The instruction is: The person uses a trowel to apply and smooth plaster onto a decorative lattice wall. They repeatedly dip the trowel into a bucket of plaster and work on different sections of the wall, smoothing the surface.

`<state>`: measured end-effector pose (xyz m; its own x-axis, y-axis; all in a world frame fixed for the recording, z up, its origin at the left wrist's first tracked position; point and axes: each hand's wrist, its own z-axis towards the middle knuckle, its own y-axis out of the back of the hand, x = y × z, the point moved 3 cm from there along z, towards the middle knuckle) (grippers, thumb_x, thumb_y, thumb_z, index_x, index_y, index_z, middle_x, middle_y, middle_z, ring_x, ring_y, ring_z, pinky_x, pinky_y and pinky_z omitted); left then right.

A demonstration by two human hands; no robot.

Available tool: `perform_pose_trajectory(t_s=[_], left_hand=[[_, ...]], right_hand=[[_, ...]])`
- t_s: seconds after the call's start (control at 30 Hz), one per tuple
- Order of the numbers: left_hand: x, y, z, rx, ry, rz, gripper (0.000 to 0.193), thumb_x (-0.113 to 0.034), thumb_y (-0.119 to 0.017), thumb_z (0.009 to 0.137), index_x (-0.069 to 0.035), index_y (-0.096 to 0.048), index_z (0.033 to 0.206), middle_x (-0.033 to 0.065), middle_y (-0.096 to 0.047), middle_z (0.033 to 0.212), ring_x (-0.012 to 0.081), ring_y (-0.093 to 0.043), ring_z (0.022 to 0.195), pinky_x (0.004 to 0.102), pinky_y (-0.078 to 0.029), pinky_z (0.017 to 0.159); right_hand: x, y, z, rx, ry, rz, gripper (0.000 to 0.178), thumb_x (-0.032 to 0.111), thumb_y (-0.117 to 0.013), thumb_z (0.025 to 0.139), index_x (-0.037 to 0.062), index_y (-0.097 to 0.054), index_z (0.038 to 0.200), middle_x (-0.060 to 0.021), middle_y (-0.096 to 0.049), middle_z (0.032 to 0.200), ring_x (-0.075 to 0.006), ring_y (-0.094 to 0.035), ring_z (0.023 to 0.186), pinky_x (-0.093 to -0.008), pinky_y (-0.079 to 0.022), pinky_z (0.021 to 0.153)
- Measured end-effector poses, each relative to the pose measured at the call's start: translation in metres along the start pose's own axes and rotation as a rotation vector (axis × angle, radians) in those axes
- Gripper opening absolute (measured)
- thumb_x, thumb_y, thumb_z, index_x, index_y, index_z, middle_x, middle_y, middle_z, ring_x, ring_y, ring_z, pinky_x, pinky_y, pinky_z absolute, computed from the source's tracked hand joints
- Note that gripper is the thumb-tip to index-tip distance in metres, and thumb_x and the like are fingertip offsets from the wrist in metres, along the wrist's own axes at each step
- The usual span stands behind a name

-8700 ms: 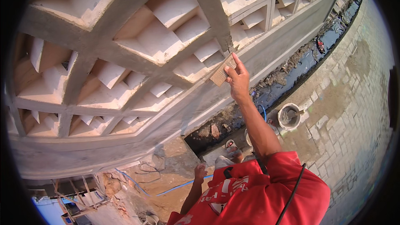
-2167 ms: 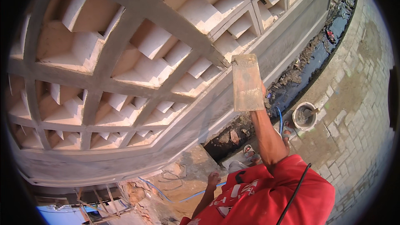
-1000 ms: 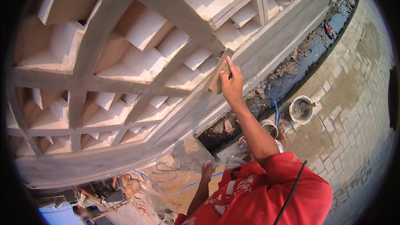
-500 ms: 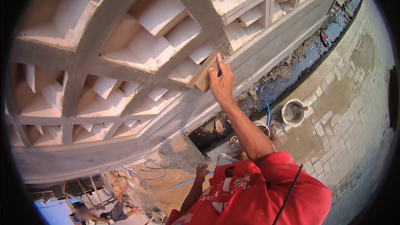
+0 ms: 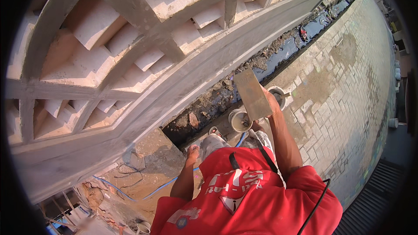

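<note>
Brown board (image 5: 251, 93), gripped from behind by the right hand (image 5: 272, 100), presumably leaving its face free; bucket (image 5: 230, 122) below; left hand (image 5: 193, 152): grip unclear.

White lettering (image 5: 236, 177), warning triangle (image 5: 231, 203) on red shirt (image 5: 283, 204).

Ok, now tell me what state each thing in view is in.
Right hand: gripping the board.
Board: held, flat face toward the camera, apart from the wall.
Left hand: nothing visible in it.
Near bucket: open, upright.
Far bucket: open, partly hidden.
Blue hose: slack, curved.
Ditch: uncovered, dark water inside.
</note>
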<state>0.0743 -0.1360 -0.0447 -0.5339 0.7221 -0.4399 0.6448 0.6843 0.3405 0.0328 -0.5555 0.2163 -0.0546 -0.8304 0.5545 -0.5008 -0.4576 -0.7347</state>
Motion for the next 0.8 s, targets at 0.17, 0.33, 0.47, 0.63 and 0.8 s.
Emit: perform_pose_trajectory(t_s=[0.17, 0.33, 0.47, 0.63, 0.8], left_hand=[[0.024, -0.031, 0.043, -0.114, -0.224, -0.019, 0.031, -0.019, -0.056, 0.085, -0.007, -0.054, 0.114, 0.0077, -0.061, 0.091, 0.0121, -0.052, 0.054, 0.0267, -0.044, 0.048], [0.005, -0.098, -0.008, -0.176, -0.323, -0.037, 0.035, -0.017, -0.059, 0.082, -0.001, -0.053, 0.112, 0.0169, -0.059, 0.101, 0.0294, -0.057, 0.093, 0.0358, -0.046, 0.082], [0.052, -0.168, -0.009, -0.360, -0.280, 0.145, 0.040, -0.018, -0.060, 0.079, 0.000, -0.051, 0.114, 0.0225, -0.053, 0.111, 0.0361, -0.047, 0.109, 0.0431, -0.037, 0.094], [0.053, -0.214, -0.039, -0.536, -0.267, 0.377, 0.050, -0.030, -0.053, 0.086, 0.000, -0.041, 0.125, 0.0235, -0.036, 0.129, 0.0404, -0.038, 0.117, 0.0489, -0.033, 0.096], [0.064, -0.240, -0.047, -0.524, -0.260, 0.486, 0.053, -0.034, -0.048, 0.089, -0.001, -0.036, 0.128, 0.0238, -0.031, 0.133, 0.0421, -0.033, 0.122, 0.0482, -0.032, 0.098]], right_hand=[[-0.074, 0.178, -0.010, -0.343, -0.330, -0.217, 0.039, 0.017, -0.060, 0.084, 0.0063, -0.049, 0.120, -0.0086, -0.059, 0.104, -0.0164, -0.061, 0.085, -0.0278, -0.053, 0.067], [-0.157, 0.335, -0.016, 0.515, 0.261, -1.767, 0.038, 0.008, -0.057, 0.077, 0.0039, -0.056, 0.114, -0.0107, -0.063, 0.099, -0.0202, -0.062, 0.084, -0.0317, -0.051, 0.074], [-0.247, 0.405, 0.007, 0.096, -0.355, -1.388, 0.039, 0.011, -0.063, 0.069, 0.0062, -0.061, 0.108, -0.0148, -0.063, 0.099, -0.0272, -0.061, 0.090, -0.0331, -0.048, 0.079], [-0.330, 0.457, 0.069, -0.263, -0.224, -1.378, 0.034, 0.017, -0.059, 0.074, 0.0047, -0.061, 0.106, -0.0198, -0.064, 0.094, -0.0344, -0.061, 0.089, -0.0388, -0.048, 0.079], [-0.394, 0.492, 0.107, -0.242, -0.230, -1.627, 0.043, 0.018, -0.057, 0.075, 0.0032, -0.048, 0.114, -0.0283, -0.055, 0.101, -0.0432, -0.054, 0.095, -0.0469, -0.046, 0.081]])
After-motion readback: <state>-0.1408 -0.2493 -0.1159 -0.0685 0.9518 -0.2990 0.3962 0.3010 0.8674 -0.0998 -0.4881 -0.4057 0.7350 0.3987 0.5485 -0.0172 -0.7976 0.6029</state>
